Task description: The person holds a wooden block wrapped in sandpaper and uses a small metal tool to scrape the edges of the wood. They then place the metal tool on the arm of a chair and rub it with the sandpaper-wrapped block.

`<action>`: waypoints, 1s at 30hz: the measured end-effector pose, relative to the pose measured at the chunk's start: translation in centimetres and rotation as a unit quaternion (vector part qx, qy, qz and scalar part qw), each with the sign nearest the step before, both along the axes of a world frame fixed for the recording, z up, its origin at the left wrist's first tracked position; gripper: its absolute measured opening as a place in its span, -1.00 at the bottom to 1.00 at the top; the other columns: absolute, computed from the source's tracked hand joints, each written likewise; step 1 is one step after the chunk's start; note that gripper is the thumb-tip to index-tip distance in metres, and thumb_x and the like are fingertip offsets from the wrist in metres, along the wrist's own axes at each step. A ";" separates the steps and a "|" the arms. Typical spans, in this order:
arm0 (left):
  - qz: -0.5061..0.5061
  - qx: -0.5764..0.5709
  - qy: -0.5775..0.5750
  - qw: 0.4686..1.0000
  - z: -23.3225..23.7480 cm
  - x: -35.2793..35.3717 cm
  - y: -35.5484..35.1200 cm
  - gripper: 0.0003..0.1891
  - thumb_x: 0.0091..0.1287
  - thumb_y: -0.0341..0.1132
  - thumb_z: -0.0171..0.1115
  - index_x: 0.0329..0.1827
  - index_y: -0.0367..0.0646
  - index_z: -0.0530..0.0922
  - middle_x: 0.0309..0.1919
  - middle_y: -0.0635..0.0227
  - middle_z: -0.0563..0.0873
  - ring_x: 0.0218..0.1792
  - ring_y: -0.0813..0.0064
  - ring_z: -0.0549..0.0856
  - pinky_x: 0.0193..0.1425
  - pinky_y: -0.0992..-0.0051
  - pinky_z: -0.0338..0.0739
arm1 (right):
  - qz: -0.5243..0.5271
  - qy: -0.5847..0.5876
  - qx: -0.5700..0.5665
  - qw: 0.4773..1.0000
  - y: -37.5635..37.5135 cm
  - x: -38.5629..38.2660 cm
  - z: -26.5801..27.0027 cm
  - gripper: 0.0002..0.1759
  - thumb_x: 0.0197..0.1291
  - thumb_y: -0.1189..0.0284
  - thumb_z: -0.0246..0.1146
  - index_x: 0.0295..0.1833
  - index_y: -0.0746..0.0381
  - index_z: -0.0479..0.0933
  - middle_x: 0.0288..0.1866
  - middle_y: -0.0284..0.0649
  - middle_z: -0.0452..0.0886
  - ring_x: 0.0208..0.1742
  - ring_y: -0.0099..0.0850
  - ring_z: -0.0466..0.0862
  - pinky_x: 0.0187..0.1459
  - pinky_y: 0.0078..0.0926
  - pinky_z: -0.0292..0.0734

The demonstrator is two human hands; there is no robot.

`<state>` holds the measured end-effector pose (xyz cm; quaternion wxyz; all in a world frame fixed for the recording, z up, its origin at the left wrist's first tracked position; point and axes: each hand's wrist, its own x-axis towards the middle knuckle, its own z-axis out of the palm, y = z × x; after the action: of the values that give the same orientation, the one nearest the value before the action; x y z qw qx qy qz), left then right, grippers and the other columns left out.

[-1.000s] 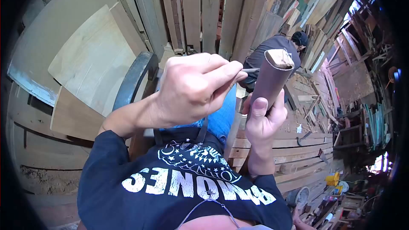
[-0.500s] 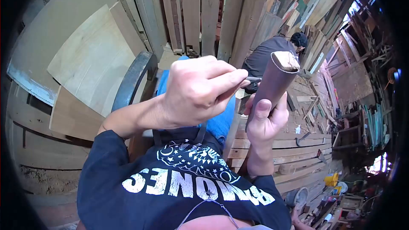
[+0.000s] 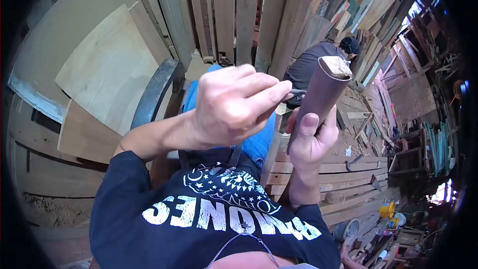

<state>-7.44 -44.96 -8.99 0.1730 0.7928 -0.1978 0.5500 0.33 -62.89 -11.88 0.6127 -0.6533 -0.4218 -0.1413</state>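
With your right hand [image 3: 309,140] gripping the brown wood piece [image 3: 322,94] upright above your lap, brace the thin metal tool [image 3: 298,91] pinched in your left hand [image 3: 234,105] against its side and work in short strokes.

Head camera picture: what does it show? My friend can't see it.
A person's right hand grips a brown roll, while the left hand pinches a thin tool with its tip at the roll's side. Wooden planks lean behind, and another person crouches further back.
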 end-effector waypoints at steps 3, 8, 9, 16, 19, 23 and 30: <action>0.007 0.004 -0.053 0.999 0.6 0.4 1.2 -0.63 0.00 -0.55 0.56 -0.06 -0.29 0.75 -0.39 0.24 0.77 -0.52 0.37 0.69 -0.49 0.46 0.55 | -0.013 -0.020 -0.011 1.000 0.1 0.2 -0.2 -0.54 0.46 0.13 0.27 0.04 0.38 0.49 -0.56 -0.37 0.56 -0.54 -0.63 0.57 -0.45 -0.63 0.46; 0.019 0.003 -0.008 1.000 -0.1 0.0 -0.2 -0.61 -0.06 -0.59 0.56 -0.09 -0.25 0.77 -0.37 0.25 0.78 -0.54 0.38 0.68 -0.49 0.47 0.53 | -0.002 0.010 0.003 1.000 0.3 0.1 0.2 -0.54 0.46 0.11 0.27 0.01 0.37 0.49 -0.56 -0.38 0.57 -0.56 -0.59 0.59 -0.47 -0.60 0.46; 0.021 0.002 -0.008 1.000 0.1 0.1 0.1 -0.61 -0.06 -0.59 0.56 -0.09 -0.25 0.77 -0.37 0.25 0.78 -0.54 0.38 0.68 -0.49 0.47 0.53 | 0.004 0.025 0.016 1.000 0.3 0.2 0.2 -0.53 0.46 0.10 0.27 0.01 0.37 0.49 -0.56 -0.37 0.57 -0.55 -0.60 0.60 -0.47 -0.60 0.46; 0.034 0.014 -0.023 0.999 -0.2 0.2 -0.1 -0.62 -0.06 -0.58 0.56 -0.10 -0.28 0.77 -0.38 0.26 0.78 -0.54 0.39 0.67 -0.49 0.47 0.53 | -0.011 0.001 -0.026 1.000 0.6 0.0 0.4 -0.42 0.52 -0.04 0.11 0.06 0.37 0.44 -0.52 -0.35 0.51 -0.58 -0.61 0.50 -0.54 -0.65 0.34; 0.042 0.002 -0.052 0.998 0.5 0.3 0.5 -0.61 -0.07 -0.57 0.56 -0.09 -0.28 0.77 -0.38 0.26 0.78 -0.54 0.39 0.66 -0.50 0.47 0.53 | -0.009 0.002 -0.021 1.000 0.6 0.1 0.3 -0.42 0.52 -0.04 0.10 0.05 0.37 0.43 -0.53 -0.34 0.51 -0.58 -0.61 0.50 -0.54 -0.64 0.35; 0.049 0.025 -0.033 0.998 -0.1 0.0 0.2 -0.61 -0.06 -0.58 0.55 -0.08 -0.26 0.77 -0.37 0.27 0.78 -0.54 0.41 0.66 -0.50 0.48 0.52 | -0.028 -0.012 -0.006 1.000 0.7 0.3 -0.2 -0.50 0.45 0.04 0.27 -0.04 0.35 0.49 -0.59 -0.35 0.56 -0.57 -0.62 0.58 -0.49 -0.62 0.46; 0.054 0.017 -0.057 0.997 0.2 0.1 0.5 -0.62 -0.08 -0.56 0.57 -0.12 -0.23 0.78 -0.35 0.28 0.79 -0.51 0.41 0.68 -0.46 0.49 0.55 | -0.005 -0.005 -0.010 1.000 0.5 0.3 -0.1 -0.53 0.45 0.09 0.28 -0.01 0.35 0.49 -0.57 -0.37 0.58 -0.58 -0.61 0.60 -0.50 -0.61 0.45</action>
<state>-7.35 -44.48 -8.74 0.1181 0.7722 -0.1734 0.5997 0.67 -62.39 -11.96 0.6036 -0.6605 -0.4229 -0.1435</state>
